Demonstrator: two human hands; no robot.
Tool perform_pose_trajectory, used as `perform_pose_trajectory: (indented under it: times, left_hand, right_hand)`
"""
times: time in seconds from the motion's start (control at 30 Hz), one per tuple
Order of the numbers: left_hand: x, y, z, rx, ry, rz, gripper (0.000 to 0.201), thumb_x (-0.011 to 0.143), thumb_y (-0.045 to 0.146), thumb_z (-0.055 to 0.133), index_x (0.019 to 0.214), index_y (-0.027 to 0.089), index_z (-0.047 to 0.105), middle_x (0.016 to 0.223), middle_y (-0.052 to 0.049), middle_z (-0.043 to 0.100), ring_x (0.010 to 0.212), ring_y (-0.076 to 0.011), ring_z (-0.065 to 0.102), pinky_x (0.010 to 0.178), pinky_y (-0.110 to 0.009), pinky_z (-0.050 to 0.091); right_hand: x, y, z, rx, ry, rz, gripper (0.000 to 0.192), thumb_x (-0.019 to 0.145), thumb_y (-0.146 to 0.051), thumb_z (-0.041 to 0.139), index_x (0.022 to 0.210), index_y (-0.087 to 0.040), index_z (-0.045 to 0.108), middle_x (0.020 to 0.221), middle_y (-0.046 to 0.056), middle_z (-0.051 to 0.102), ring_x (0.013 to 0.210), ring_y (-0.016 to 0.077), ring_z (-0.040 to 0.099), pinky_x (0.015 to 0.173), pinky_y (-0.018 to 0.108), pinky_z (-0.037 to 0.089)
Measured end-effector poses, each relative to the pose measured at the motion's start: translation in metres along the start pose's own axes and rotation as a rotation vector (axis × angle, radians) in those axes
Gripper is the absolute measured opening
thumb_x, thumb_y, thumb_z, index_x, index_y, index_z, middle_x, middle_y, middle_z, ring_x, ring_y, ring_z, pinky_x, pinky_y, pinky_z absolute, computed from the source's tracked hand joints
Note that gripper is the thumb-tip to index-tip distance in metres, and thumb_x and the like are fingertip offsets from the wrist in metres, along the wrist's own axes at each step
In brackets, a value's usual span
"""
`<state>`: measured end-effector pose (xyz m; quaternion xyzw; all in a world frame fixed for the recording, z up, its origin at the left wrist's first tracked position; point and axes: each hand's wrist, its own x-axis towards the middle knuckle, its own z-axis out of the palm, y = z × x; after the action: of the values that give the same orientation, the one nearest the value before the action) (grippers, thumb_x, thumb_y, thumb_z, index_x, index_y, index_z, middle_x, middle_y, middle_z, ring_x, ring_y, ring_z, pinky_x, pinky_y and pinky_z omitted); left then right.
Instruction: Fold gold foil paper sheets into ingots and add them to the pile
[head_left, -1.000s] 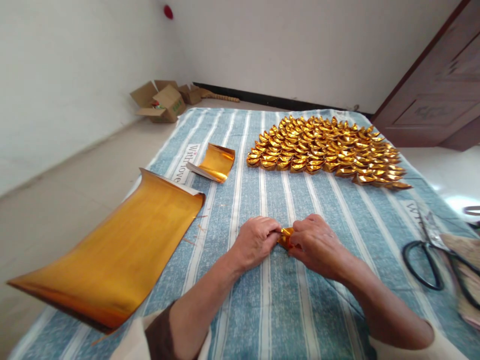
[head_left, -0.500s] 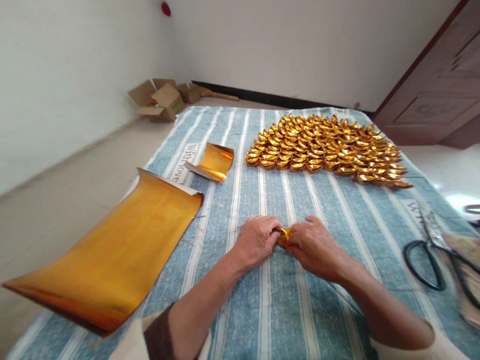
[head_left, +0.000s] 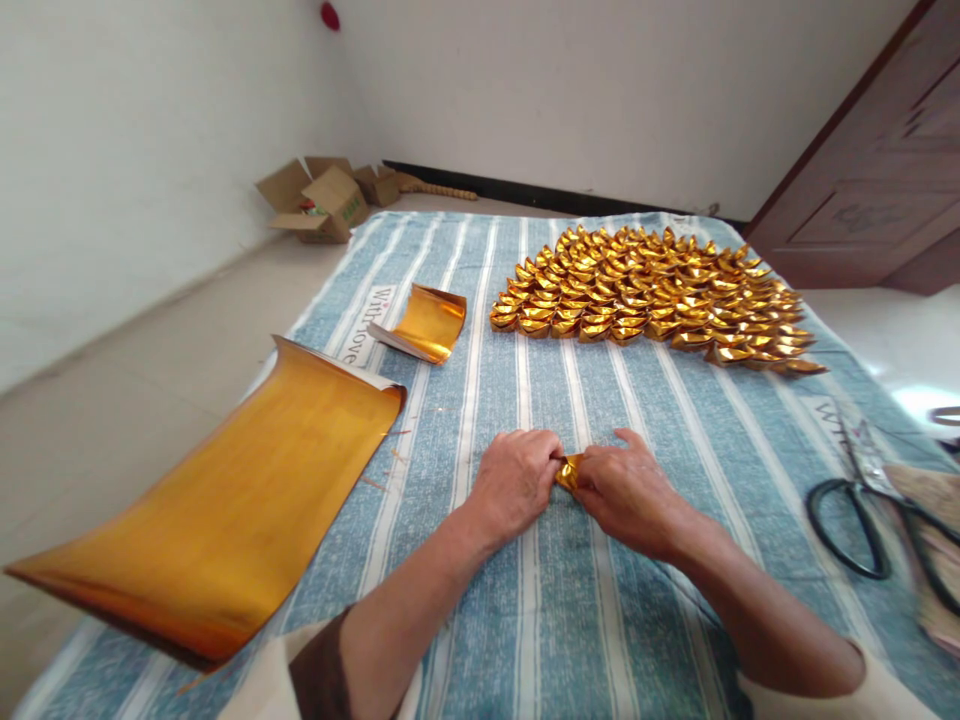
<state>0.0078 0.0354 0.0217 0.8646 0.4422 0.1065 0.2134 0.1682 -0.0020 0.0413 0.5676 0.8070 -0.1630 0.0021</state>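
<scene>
My left hand (head_left: 514, 482) and my right hand (head_left: 626, 490) meet over the blue striped cloth (head_left: 540, 600) and both pinch a small folded gold foil piece (head_left: 569, 469) between their fingertips. Most of that piece is hidden by my fingers. A big curled sheet of gold foil (head_left: 225, 500) lies to the left of my left arm. A smaller curled gold sheet (head_left: 426, 322) lies further back. Many folded gold ingots (head_left: 652, 295) sit in packed rows at the far side of the cloth.
Black-handled scissors (head_left: 855, 520) lie at the right edge of the cloth beside a tan object (head_left: 934, 520). Open cardboard boxes (head_left: 322, 200) stand on the floor by the far wall. A dark wooden door (head_left: 877, 170) is at the right.
Both hands have stayed on the gold piece, with only small finger shifts. My right hand has drawn a little closer to the left.
</scene>
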Motion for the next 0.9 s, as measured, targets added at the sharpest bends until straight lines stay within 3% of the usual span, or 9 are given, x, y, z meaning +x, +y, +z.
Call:
perform_pose_trajectory:
  times: [0.47, 0.67, 0.8, 0.9]
  left_hand:
    - [0.000, 0.003, 0.000, -0.041, 0.024, -0.039, 0.007, 0.086, 0.017, 0.052, 0.080, 0.019, 0.053, 0.081, 0.000, 0.064, 0.080, -0.0179, 0.059, 0.072, -0.031, 0.039]
    - [-0.001, 0.002, 0.001, -0.083, 0.067, -0.056, 0.007, 0.085, 0.018, 0.052, 0.078, 0.020, 0.051, 0.078, 0.000, 0.063, 0.074, -0.0169, 0.057, 0.071, -0.031, 0.039]
    - [-0.002, 0.001, 0.002, -0.107, 0.073, -0.047, 0.007, 0.084, 0.017, 0.053, 0.078, 0.020, 0.051, 0.078, 0.000, 0.062, 0.073, -0.0165, 0.056, 0.070, -0.031, 0.039]
    - [-0.002, 0.000, 0.002, -0.125, 0.075, -0.042, 0.007, 0.083, 0.016, 0.053, 0.078, 0.019, 0.051, 0.078, 0.000, 0.062, 0.072, -0.0157, 0.056, 0.070, -0.031, 0.039]
  right_hand:
    - [-0.003, 0.000, -0.002, -0.047, 0.089, 0.045, 0.015, 0.084, -0.019, 0.061, 0.070, -0.020, 0.067, 0.070, 0.000, 0.067, 0.069, 0.0175, 0.063, 0.102, 0.051, 0.023]
    - [-0.007, -0.002, 0.013, -0.126, 0.268, -0.092, 0.020, 0.083, -0.006, 0.054, 0.078, -0.022, 0.066, 0.065, -0.003, 0.065, 0.062, 0.0148, 0.058, 0.102, 0.051, 0.020]
    - [-0.014, -0.007, 0.023, -0.180, 0.461, -0.172, 0.025, 0.085, -0.005, 0.046, 0.074, -0.020, 0.062, 0.062, -0.002, 0.062, 0.060, 0.0145, 0.054, 0.104, 0.049, 0.021]
    - [-0.021, -0.010, 0.026, -0.199, 0.511, -0.190, 0.029, 0.088, -0.005, 0.043, 0.072, -0.019, 0.062, 0.059, -0.001, 0.059, 0.059, 0.0152, 0.052, 0.106, 0.049, 0.024]
